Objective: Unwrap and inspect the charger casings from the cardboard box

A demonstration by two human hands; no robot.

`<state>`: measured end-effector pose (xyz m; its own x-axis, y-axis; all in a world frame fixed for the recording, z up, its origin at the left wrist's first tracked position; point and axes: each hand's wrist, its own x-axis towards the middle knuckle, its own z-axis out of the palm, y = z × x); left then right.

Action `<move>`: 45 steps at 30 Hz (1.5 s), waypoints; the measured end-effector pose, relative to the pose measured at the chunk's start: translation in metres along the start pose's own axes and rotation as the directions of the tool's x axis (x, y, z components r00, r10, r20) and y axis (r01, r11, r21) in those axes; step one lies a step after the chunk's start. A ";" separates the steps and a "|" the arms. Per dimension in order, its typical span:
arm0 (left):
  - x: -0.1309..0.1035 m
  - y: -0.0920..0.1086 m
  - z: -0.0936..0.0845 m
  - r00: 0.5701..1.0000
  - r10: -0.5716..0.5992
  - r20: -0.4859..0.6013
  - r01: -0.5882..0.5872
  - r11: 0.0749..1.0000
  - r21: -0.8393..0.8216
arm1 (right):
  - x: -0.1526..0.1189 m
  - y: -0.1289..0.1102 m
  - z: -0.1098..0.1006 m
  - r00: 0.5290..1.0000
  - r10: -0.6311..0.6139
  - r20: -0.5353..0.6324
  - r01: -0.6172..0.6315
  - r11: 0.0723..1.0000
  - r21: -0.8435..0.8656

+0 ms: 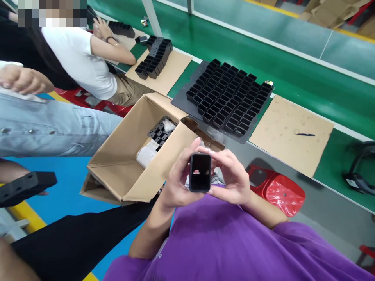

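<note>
Both my hands hold up a small black rectangular device [200, 172] in front of my purple shirt. Its corners are rounded, and small reddish lit patches show on its dark face. My left hand [178, 173] wraps the left side, with fingers behind it. From the other side my right hand [233, 175] grips it, fingertips at the upper and lower right edges. Just left of my hands stands an open cardboard box [113, 171] containing black block-shaped parts [159, 134] and white wrapping [147, 155].
Beyond lie rows of black rectangular cups [231, 93] on a dark sheet, a cardboard sheet [281, 128] with a black pen-like tool [305, 134], and a black headset-like band [361, 168]. A red stool [281, 191] stands right. Co-workers are left; one hand holds a black block [29, 185].
</note>
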<state>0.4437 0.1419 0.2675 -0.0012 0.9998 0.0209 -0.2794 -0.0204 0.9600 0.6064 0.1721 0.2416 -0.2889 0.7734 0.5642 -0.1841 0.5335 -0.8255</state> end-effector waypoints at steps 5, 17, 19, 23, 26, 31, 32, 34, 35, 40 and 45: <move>0.001 0.002 -0.006 0.981 0.140 0.138 -0.160 0.976 0.150 | 0.003 0.001 0.002 1.000 -0.017 0.008 0.017 1.000 -0.018; 0.005 0.004 -0.018 0.983 0.142 0.112 -0.167 0.953 0.254 | 0.010 0.009 0.003 0.998 0.008 0.056 -0.008 1.000 -0.005; 0.004 0.004 -0.021 0.980 0.154 0.125 -0.185 0.939 0.290 | 0.011 0.010 0.004 0.998 0.004 0.064 -0.005 1.000 0.009; 0.002 0.002 -0.023 0.975 0.175 0.136 -0.210 0.924 0.321 | 0.010 0.010 0.004 0.997 0.003 0.073 -0.003 1.000 0.005; 0.000 0.001 -0.023 0.979 0.176 0.105 -0.200 0.930 0.308 | 0.009 0.010 0.004 0.998 0.002 0.069 -0.002 1.000 0.000; 0.000 0.000 -0.024 0.978 0.173 0.120 -0.203 0.928 0.312 | 0.008 0.010 0.004 0.997 0.000 0.075 0.002 1.000 -0.024; 0.000 -0.001 -0.024 0.975 0.178 0.135 -0.213 0.923 0.320 | 0.008 0.011 0.004 0.997 -0.001 0.079 0.003 1.000 -0.026; 0.000 -0.001 -0.025 0.968 0.193 0.157 -0.236 0.914 0.330 | 0.007 0.010 0.004 0.997 -0.009 0.080 0.011 1.000 -0.026; -0.001 -0.001 -0.025 0.968 0.195 0.161 -0.238 0.914 0.328 | 0.007 0.010 0.005 0.997 -0.015 0.078 0.017 1.000 -0.026; -0.005 0.000 -0.023 0.985 0.137 0.103 -0.159 0.954 0.254 | 0.006 0.007 0.009 0.997 -0.057 0.049 0.059 0.996 -0.059; -0.009 0.000 -0.021 0.987 0.116 0.111 -0.133 0.977 0.164 | 0.003 0.005 0.013 0.995 -0.095 0.014 0.096 0.991 -0.091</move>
<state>0.4237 0.1328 0.2619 0.0725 0.9840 0.1629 -0.1153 -0.1540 0.9813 0.5921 0.1730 0.2388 -0.2836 0.7140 0.6402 -0.1250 0.6344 -0.7629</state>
